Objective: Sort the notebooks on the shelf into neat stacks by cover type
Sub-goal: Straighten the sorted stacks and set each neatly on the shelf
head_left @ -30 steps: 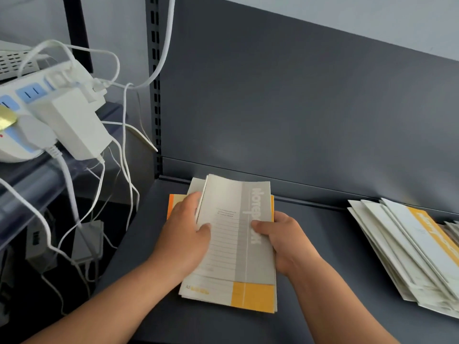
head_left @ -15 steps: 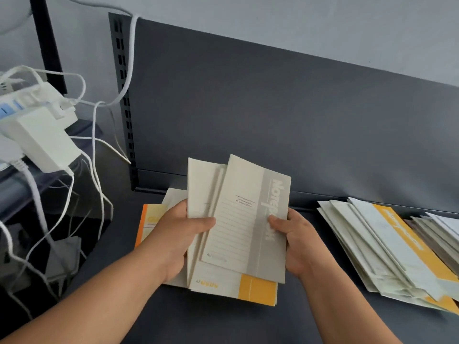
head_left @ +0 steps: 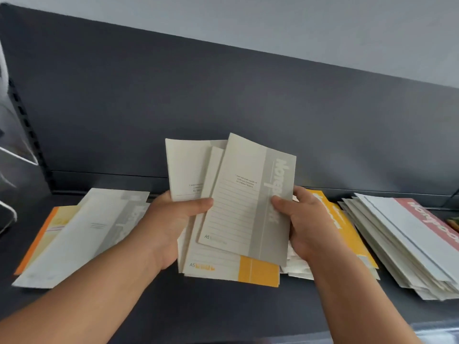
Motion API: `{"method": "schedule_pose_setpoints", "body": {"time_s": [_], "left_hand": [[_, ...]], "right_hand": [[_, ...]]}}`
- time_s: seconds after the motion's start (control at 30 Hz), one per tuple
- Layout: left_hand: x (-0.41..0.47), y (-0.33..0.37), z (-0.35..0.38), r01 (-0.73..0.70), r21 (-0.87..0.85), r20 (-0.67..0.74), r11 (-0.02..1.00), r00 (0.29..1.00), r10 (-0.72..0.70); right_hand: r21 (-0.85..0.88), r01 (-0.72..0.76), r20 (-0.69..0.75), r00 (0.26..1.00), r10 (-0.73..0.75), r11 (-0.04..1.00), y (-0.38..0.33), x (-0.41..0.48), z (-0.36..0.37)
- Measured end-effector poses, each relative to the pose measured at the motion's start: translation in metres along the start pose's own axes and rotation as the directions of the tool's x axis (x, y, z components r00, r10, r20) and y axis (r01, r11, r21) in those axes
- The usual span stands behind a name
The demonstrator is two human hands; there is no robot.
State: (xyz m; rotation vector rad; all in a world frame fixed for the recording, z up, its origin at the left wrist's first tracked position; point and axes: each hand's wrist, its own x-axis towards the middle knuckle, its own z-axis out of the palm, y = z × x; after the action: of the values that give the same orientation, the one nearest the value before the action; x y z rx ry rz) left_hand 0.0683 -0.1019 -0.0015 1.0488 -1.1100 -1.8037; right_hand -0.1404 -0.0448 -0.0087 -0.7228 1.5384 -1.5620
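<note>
Notebooks (head_left: 231, 209) sit in three groups along the dark shelf (head_left: 223, 316), and I read them from the left. At the far left a slotted upright (head_left: 27, 125) runs down beside the grey back panel (head_left: 223, 95). Below it a loose pile lies flat on the shelf: an orange notebook (head_left: 37, 244) at the bottom, its edge poking out to the left, and a grey-banded notebook (head_left: 82, 242) lying slanted over it. In the middle I see the left hand (head_left: 173, 219) gripping a fanned bunch raised above the shelf, with the thumb pressed across the covers and the fingers hidden behind. A pale notebook (head_left: 186, 167) stands tallest at the back of that fan, and a yellow-banded notebook (head_left: 223, 269) shows along the bottom. The front notebook (head_left: 248, 189), pale with a grey band and white lettering, tilts to the right. The right hand (head_left: 305, 224) grasps this front one by its right edge, thumb on the grey band and fingers curled behind. Past that hand a yellow notebook (head_left: 332, 219) lies on the shelf, partly hidden. At the far right a splayed pile rests on the shelf with a pink-banded notebook (head_left: 417, 232) on top. I cannot tell whether the yellow one touches that pile.
</note>
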Motion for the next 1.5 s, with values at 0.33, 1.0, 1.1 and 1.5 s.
{"method": "schedule_pose_setpoints", "body": {"time_s": [0.33,1.0,1.1,1.5], "left_hand": [[0.034,-0.035,0.132,-0.036,0.166,0.043,0.985,0.999,0.029],[0.038,-0.076,0.129,-0.194,0.808,0.005,0.557,0.947,0.323],[0.033,-0.072,0.109,-0.178,0.830,-0.020,0.528,0.937,0.348],[-0.008,-0.031,-0.049,0.085,0.934,-0.267,0.346,0.811,0.520]], "right_hand": [[-0.384,0.065,-0.219,0.963,-0.158,0.921,-0.009,0.038,-0.126],[-0.933,0.174,0.083,0.956,-0.282,0.316,0.012,0.037,-0.124],[-0.907,0.287,0.187,0.931,-0.314,0.310,0.010,0.023,-0.093],[-0.733,0.644,0.615,0.765,-0.192,0.218,0.051,-0.018,0.082]]}}
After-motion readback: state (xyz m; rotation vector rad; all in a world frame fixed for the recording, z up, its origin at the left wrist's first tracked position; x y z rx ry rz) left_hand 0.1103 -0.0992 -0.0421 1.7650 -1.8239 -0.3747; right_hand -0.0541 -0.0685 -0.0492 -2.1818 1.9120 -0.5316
